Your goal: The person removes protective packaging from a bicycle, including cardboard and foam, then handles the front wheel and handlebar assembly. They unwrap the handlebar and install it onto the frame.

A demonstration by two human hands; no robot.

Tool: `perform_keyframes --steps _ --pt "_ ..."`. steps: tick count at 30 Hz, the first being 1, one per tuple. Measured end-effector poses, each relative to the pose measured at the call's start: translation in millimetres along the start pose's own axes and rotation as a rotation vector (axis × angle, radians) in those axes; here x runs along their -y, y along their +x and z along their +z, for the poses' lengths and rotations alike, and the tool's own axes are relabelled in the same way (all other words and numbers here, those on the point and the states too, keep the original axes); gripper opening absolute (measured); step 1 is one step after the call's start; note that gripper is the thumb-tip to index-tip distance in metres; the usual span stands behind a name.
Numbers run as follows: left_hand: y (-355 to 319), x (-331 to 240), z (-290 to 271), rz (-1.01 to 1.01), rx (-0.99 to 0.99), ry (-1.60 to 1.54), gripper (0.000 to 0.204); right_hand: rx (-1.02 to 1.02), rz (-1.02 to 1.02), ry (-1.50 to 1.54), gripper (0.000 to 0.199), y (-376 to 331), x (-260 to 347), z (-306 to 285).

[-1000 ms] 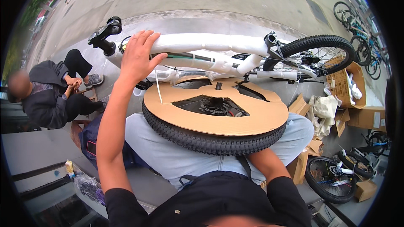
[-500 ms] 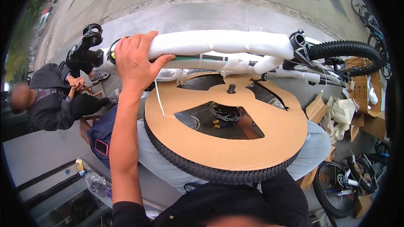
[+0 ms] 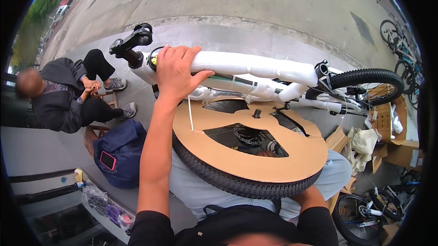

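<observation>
Loose wheel: lies nearly flat across the person's thighs, its tyre (image 3: pixel 237 190) toward the body and a cardboard disc (image 3: pixel 301 155) covering the upper face.
Bicycle frame (image 3: pixel 269 67): just beyond the wheel, stretched left to right, with the rear wheel (image 3: pixel 369 79) at the right end and the stem (image 3: pixel 131 45) at the left.
Left hand (image 3: pixel 175 73): wrapped over the front of the padded upper tube, fingers close together, thumb apart on the near side.
Right hand: under the wheel, largely hidden; the forearm (image 3: pixel 309 196) passes below the tyre, so its grip cannot be told.
Wheel handling: probably stiff and moderately heavy; the knobbly tread should give good grip. Opposite sides of the tyre look like the best hold; the cardboard would likely bend, and the brake rotor (image 3: pixel 248 135) is best left untouched.
Frame handling: rigid and awkwardly long, its foam (image 3: pixel 219 60) soft and possibly slippery; the upper tube suits a full grasp.
Since half a second ago: the view has shifted, the left hand keeps its place, less skin shows through the cut-out, and the right forearm reappears below the tyre.
</observation>
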State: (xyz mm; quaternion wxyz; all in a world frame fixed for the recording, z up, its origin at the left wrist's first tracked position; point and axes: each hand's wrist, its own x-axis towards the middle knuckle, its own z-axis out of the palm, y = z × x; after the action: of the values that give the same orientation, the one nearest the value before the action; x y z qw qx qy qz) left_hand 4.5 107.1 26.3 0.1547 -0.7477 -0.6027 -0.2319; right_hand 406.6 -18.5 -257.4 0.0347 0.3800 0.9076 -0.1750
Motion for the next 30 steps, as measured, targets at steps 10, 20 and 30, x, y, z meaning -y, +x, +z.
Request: perform_keyframes --steps 10,20,30 --pt "-7 12 3 0.0 -0.03 -0.079 0.067 0.171 -0.25 0.129 0.051 -135 57 -152" --pt "-13 17 13 -0.027 -0.074 -0.094 0.066 1.036 0.13 0.537 0.044 -141 57 -407" --pt "-10 15 11 -0.058 -0.083 -0.138 0.063 0.67 0.076 -0.048 0.09 95 35 -320"
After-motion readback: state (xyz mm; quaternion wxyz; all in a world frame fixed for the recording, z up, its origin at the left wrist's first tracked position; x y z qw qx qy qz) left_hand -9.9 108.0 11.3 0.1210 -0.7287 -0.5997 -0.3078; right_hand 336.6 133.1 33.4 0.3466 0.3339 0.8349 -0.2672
